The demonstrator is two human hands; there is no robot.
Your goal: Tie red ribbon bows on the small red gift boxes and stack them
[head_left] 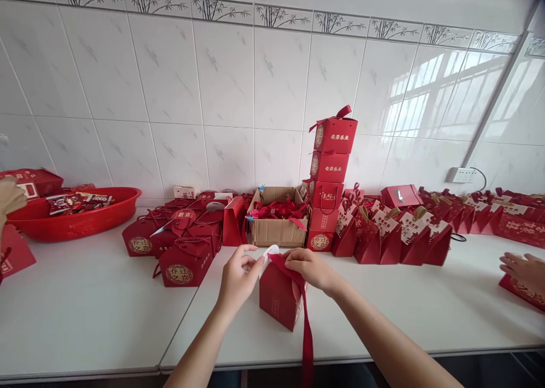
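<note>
A red gift box (276,300) stands upright on the white table before me, one corner turned my way. My left hand (239,279) is at the top left of the box, its thumb and fingertips pinching the edge of a white flap or tag (273,250). With bent fingers, my right hand (310,268) grips a dark red ribbon (307,337) at the box top. One long end of that ribbon hangs past the table's front edge. My right fingers hide where the ribbon meets the box.
Behind the box is an open cardboard carton (276,232) of red ribbons. A tall stack of red boxes (327,189) stands beside it. More red boxes (181,266) lie left, near a red basin (76,226). Another person's hand (525,271) is at far right.
</note>
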